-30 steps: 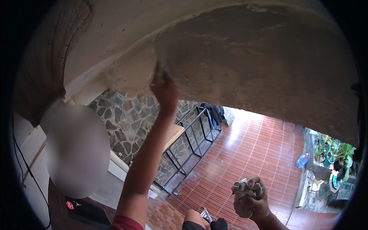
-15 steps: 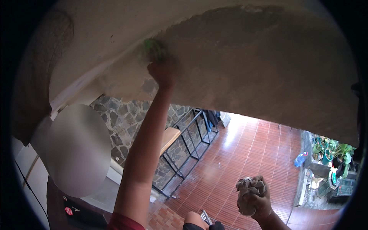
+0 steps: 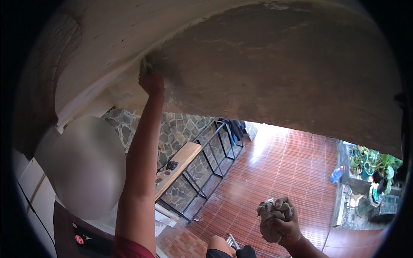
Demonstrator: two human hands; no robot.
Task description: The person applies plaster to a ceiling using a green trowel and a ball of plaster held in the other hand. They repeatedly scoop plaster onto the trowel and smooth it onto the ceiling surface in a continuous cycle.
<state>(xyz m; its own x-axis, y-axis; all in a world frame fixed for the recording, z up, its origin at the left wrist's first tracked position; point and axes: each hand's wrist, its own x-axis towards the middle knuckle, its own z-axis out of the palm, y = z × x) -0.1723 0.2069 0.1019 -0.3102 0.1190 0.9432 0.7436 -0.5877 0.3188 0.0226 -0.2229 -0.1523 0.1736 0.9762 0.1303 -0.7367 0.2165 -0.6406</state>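
Observation:
My left arm, in a maroon sleeve, reaches up to the brown-grey plastered surface (image 3: pixel 258 73) overhead. Closed at its left edge, my left hand (image 3: pixel 151 82) grips a small green thing (image 3: pixel 144 65), whose kind is mostly hidden by the fingers. That green thing is at the seam where the brown surface meets the paler ceiling (image 3: pixel 107 38). Lower right, my right hand (image 3: pixel 290 225) is closed around a crumpled greyish wad (image 3: pixel 271 217), held well below the plaster and apart from it. Grey smears mark the right fingers.
Below lies a red tiled floor (image 3: pixel 258 172). A black metal frame (image 3: pixel 211 159) with a wooden board (image 3: pixel 180 163) stands by a stone wall (image 3: pixel 172 137). Potted plants (image 3: pixel 374 163) and a blue bottle (image 3: pixel 337 174) are at right. Part of a ladder (image 3: pixel 232 241) shows beneath. A pale blur covers the left.
My left hand has moved left along the seam with the green thing, and its motion blur is gone. My right hand with the wad has shifted slightly left.

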